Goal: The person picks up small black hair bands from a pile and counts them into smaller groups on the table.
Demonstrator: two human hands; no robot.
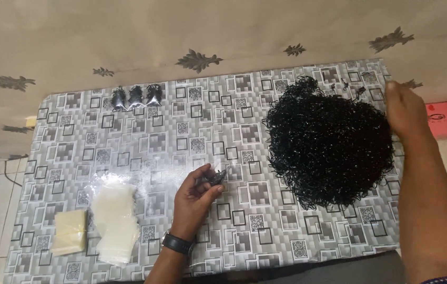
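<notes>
Your left hand point(194, 197) sits near the middle of the counter point(181, 131), fingers curled shut around a small bunch of black elastic bands point(214, 178) pinched at the fingertips. Your right hand point(405, 110) rests at the far right edge of the big pile of black bands point(328, 142), fingers held loosely together against it; you can't tell whether it grips any.

Those bands look light, soft and springy, and they likely tangle, so pinching a few loops from the pile's rim should handle better than digging into the middle.

At the lower left lie a stack of clear plastic bags point(114, 221), apparently empty, and beside it a banded bundle of yellowish bags point(70, 231). Three small filled packets point(135, 96) of black bands lie in a row at the far left edge, well apart from both hands.
</notes>
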